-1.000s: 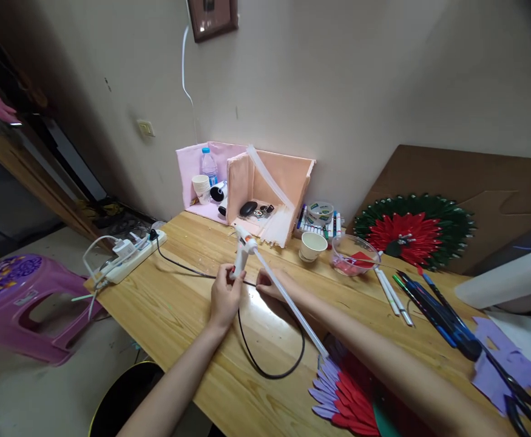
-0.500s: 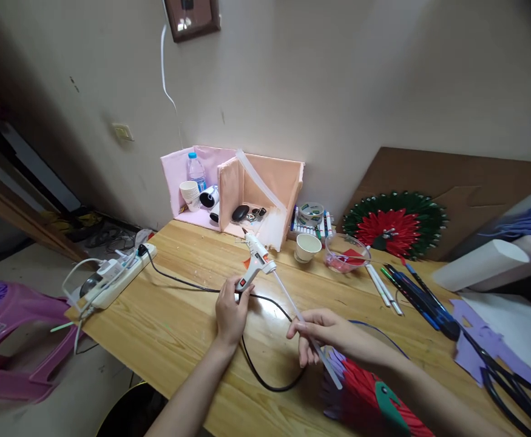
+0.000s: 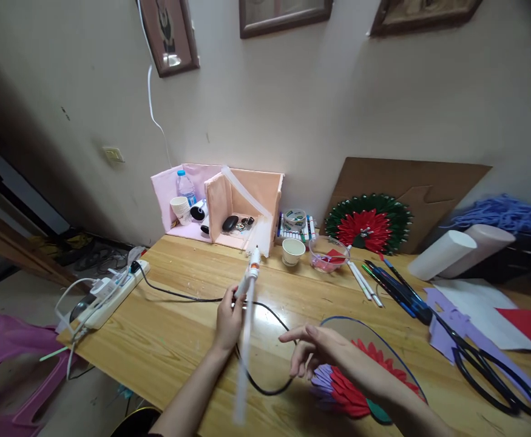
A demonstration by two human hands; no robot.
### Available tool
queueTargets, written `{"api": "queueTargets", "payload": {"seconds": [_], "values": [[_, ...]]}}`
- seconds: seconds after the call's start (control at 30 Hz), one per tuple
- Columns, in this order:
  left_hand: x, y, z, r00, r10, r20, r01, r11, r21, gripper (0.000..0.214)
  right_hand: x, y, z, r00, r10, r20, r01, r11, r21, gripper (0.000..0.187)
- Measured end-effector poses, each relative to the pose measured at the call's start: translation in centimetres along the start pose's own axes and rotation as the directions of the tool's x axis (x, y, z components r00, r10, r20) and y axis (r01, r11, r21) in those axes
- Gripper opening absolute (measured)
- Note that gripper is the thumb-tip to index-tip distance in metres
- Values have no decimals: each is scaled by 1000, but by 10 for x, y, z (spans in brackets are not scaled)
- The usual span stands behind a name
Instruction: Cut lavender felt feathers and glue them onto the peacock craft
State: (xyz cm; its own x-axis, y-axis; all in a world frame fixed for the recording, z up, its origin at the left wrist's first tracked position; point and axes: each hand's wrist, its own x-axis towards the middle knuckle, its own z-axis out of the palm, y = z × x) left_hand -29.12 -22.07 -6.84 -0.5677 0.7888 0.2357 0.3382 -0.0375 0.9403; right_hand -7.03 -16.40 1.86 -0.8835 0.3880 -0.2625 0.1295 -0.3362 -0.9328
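My left hand (image 3: 229, 321) is closed round the handle of a white hot glue gun (image 3: 254, 267), whose nozzle points away toward the back of the table. A long translucent glue stick (image 3: 243, 364) sticks out of its rear and looks blurred. My right hand (image 3: 313, 349) is held in the air to the right of the stick, index finger stretched and the others loosely bent, holding nothing. Under my right forearm lies a round craft (image 3: 349, 388) with red and purple petals and a green piece, partly hidden by the arm. A black cord (image 3: 272, 393) loops between my hands.
A power strip (image 3: 117, 294) sits at the left edge. Pink boxes (image 3: 217, 212), a paper cup (image 3: 293, 251) and a clear bowl (image 3: 329, 255) stand at the back. Large black scissors (image 3: 479, 370), pens (image 3: 392, 291) and purple felt (image 3: 447, 328) lie at right.
My right hand has let go of the glue stick. The glue gun has turned so its nozzle points straight away and the stick hangs toward me. The view has shifted right and up.
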Motion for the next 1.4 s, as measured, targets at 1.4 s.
{"api": "queueTargets", "payload": {"seconds": [1.4], "values": [[-48,35,9,989,79,-129,38,696,717,49,-81,86,-187,712,-239,-660,-119,886,-449,19]]}}
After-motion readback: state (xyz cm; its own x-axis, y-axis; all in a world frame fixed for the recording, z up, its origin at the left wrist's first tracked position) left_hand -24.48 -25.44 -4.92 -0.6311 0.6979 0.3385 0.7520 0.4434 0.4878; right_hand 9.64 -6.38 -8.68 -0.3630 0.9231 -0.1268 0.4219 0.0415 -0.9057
